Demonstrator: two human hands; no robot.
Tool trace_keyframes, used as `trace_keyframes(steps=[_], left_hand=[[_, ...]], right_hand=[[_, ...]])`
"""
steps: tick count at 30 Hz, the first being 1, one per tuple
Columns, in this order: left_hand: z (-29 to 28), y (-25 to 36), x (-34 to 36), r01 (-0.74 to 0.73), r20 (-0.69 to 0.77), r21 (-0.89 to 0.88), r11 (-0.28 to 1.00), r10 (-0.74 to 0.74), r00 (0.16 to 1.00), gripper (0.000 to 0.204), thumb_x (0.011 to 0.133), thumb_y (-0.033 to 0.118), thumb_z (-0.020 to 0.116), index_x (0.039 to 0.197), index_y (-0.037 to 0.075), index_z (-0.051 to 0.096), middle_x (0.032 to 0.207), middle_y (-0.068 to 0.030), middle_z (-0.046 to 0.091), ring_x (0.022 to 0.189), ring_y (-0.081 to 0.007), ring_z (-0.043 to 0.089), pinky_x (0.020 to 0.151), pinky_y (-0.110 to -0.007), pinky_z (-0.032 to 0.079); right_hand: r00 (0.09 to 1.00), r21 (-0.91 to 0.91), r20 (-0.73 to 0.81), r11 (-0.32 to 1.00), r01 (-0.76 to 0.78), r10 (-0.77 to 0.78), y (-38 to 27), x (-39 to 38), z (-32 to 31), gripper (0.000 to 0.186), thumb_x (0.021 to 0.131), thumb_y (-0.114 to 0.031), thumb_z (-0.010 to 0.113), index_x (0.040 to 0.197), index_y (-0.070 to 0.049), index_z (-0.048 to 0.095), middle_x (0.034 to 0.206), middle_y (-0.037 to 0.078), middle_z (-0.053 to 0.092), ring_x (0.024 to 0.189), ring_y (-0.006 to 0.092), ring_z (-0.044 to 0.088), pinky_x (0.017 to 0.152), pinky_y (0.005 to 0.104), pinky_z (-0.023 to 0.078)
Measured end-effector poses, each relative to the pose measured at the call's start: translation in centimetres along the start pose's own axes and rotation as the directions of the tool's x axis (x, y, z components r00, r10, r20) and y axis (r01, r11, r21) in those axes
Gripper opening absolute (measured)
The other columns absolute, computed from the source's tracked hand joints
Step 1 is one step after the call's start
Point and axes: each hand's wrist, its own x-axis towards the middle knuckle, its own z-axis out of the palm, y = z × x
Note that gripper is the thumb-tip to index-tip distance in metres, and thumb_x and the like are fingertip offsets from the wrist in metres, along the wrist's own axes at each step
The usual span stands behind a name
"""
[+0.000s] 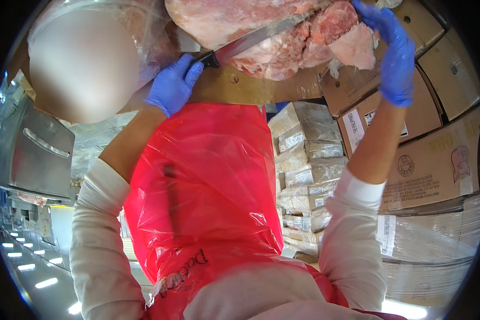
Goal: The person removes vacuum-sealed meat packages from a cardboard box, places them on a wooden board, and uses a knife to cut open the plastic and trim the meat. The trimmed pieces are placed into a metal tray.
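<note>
A large piece of raw meat (282, 56), pink with pale fat, lies along the upper edge on a sheet of cardboard (256, 89). My left hand (172, 85), in a blue glove, is closed around the black handle of a long knife (250, 44). Its blade slants up to the right, lying across the meat; the tip is hard to make out. On the meat's right end is my right hand (393, 56), also gloved in blue, fingers stretched toward the upper edge. Part of those fingers is cut off by the frame.
Clear plastic wrap (146, 26) covers more meat at the upper left, partly hidden by a blurred round patch. Cardboard boxes (437, 170) are stacked at the right. Wrapped packages (304, 160) are piled below the work surface. A metal cabinet (42, 146) stands at the left.
</note>
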Motion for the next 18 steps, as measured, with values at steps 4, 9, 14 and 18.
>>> trace_keyframes(steps=[4, 9, 14, 18], left_hand=[[0.7, 0.0, -0.3, 0.000, -0.038, 0.058, 0.998, 0.002, 0.999, 0.029, 0.102, 0.035, 0.053, 0.107, 0.006, 0.056, 0.093, -0.0241, 0.066, 0.084, -0.0462, 0.062, 0.070, -0.053, 0.049], [1.0, 1.0, 0.0, 0.020, -0.049, 0.005, 1.000, -0.020, 0.999, 0.031, 0.101, 0.036, 0.053, 0.104, 0.005, 0.058, 0.092, -0.0237, 0.066, 0.086, -0.0455, 0.062, 0.073, -0.052, 0.050], [0.7, 1.1, 0.8, 0.006, -0.044, -0.005, 1.000, -0.006, 0.999, 0.031, 0.101, 0.036, 0.054, 0.105, 0.005, 0.058, 0.094, -0.0233, 0.066, 0.086, -0.0451, 0.063, 0.073, -0.051, 0.050], [-0.3, 2.2, -0.1, 0.033, -0.018, -0.011, 0.999, -0.033, 0.999, 0.029, 0.100, 0.036, 0.056, 0.113, 0.010, 0.060, 0.095, -0.0215, 0.067, 0.085, -0.0437, 0.064, 0.073, -0.051, 0.050]], right_hand=[[0.970, 0.158, 0.239, 0.984, -0.081, 0.042, 3.0, 4.3, 0.0, 0.028, 0.091, -0.013, 0.059, 0.113, 0.001, 0.070, 0.107, 0.007, 0.067, 0.095, 0.0155, 0.062, 0.083, 0.0286, 0.048], [0.953, 0.007, 0.272, 0.990, -0.140, 0.133, 2.6, 4.6, 0.1, 0.028, 0.090, -0.011, 0.057, 0.113, 0.001, 0.067, 0.096, 0.003, 0.062, 0.084, 0.0134, 0.056, 0.078, 0.0282, 0.046], [0.947, 0.249, 0.253, 0.932, -0.262, 0.199, 5.2, 5.1, 0.8, 0.028, 0.089, -0.012, 0.058, 0.112, 0.000, 0.068, 0.101, 0.001, 0.066, 0.088, 0.0118, 0.057, 0.080, 0.0271, 0.046], [0.938, 0.249, 0.242, 0.919, -0.306, 0.247, 6.7, 4.9, 0.2, 0.029, 0.090, -0.014, 0.060, 0.114, 0.001, 0.067, 0.105, 0.001, 0.066, 0.097, 0.0126, 0.059, 0.089, 0.0260, 0.046]])
